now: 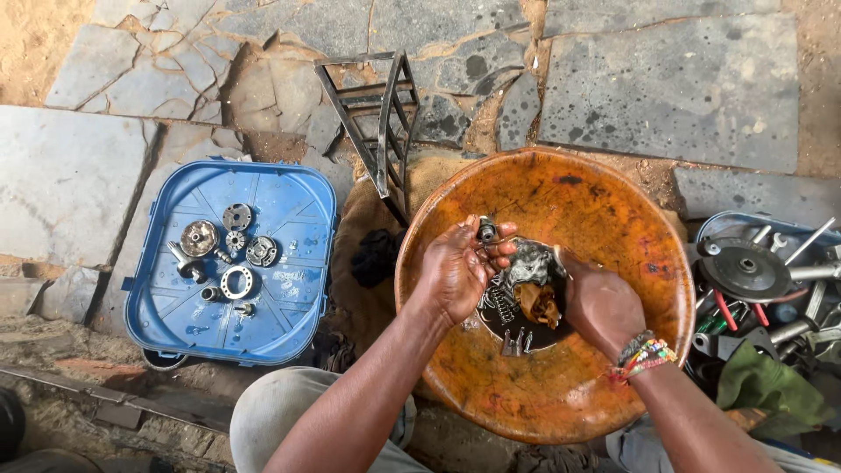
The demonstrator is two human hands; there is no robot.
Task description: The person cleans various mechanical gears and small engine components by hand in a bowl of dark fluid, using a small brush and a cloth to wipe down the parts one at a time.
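My left hand (460, 267) is over a big orange basin (631, 228), fingers closed on a small dark metal part (487, 231). My right hand (600, 307) reaches into the basin's middle, gripping a grey rag-like lump (530, 263) above dark liquid. A brownish piece (539, 302), a spring and small metal bits (517, 342) lie in the liquid at the basin's bottom. Beaded bracelets ring my right wrist.
A blue plastic lid (289, 298) at left holds several cleaned gears and round metal parts (223, 254). A metal frame (377, 114) stands behind. Tools, bolts and a disc (749, 267) fill a tray at right, with a green cloth (762, 385). Cracked stone slabs lie around.
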